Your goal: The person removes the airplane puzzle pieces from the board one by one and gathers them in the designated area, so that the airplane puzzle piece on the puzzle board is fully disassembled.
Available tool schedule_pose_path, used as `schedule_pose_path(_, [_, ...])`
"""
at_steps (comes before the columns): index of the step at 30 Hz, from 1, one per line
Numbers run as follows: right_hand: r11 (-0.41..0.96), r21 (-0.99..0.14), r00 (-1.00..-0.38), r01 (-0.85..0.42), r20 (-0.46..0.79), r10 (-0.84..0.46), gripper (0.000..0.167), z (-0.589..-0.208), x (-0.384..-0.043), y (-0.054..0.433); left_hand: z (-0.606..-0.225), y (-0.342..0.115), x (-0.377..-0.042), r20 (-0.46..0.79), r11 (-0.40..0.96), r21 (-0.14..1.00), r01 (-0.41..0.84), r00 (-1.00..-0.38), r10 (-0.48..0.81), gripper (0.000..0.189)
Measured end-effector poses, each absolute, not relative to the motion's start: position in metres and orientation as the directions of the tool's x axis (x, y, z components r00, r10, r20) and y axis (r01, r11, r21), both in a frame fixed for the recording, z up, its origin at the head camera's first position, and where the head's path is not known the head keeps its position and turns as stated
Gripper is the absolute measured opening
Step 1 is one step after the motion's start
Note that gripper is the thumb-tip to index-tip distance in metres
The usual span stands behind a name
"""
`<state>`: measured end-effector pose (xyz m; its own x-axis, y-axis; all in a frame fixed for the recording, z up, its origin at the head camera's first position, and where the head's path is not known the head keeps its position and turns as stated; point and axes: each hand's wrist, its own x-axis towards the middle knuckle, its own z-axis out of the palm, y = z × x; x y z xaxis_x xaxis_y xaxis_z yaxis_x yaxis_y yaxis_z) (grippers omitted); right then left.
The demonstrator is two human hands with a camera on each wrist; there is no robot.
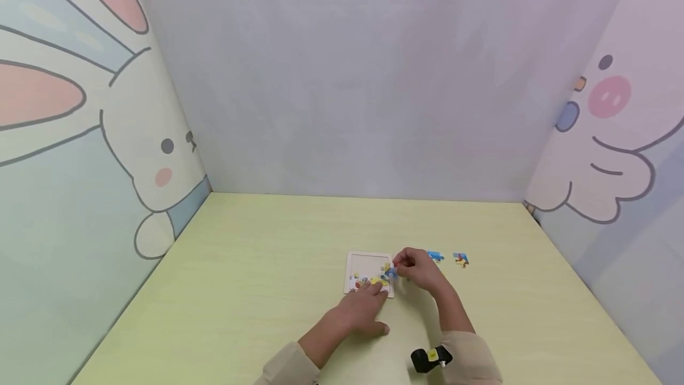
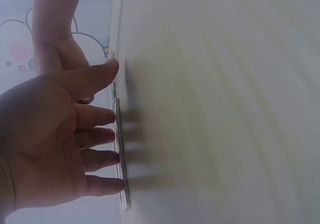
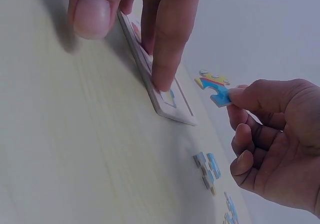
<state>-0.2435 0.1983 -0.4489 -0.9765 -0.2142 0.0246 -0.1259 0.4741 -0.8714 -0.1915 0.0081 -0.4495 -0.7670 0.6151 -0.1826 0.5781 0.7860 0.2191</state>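
A small pale puzzle tray [image 1: 347,267] lies on the table, with colourful pieces along its near side. My left hand [image 1: 363,312] rests on its near edge, fingers extended and thumb out to the side; in the left wrist view the fingertips touch the tray edge. Between thumb and fingertips, my right hand [image 1: 420,270] pinches a blue and yellow puzzle piece [image 3: 220,96]. That piece is raised, over the tray's right side in the head view.
Beyond my right hand lie loose puzzle pieces, one mostly blue [image 1: 435,256] and another blue, red and yellow [image 1: 461,259]. A black device [image 1: 427,360] sits at my right sleeve. Walls with cartoon animals border the pale yellow table [image 1: 256,254].
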Motion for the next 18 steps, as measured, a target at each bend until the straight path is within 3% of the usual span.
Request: schedule_pose_path(18, [0.466,-0.88,-0.99,-0.096,0.036,-0.136,0.01,-0.445,-0.221,0.229,-0.447,-0.006,-0.183,-0.133,0.798,0.22,0.561,-0.793,0.594,0.069])
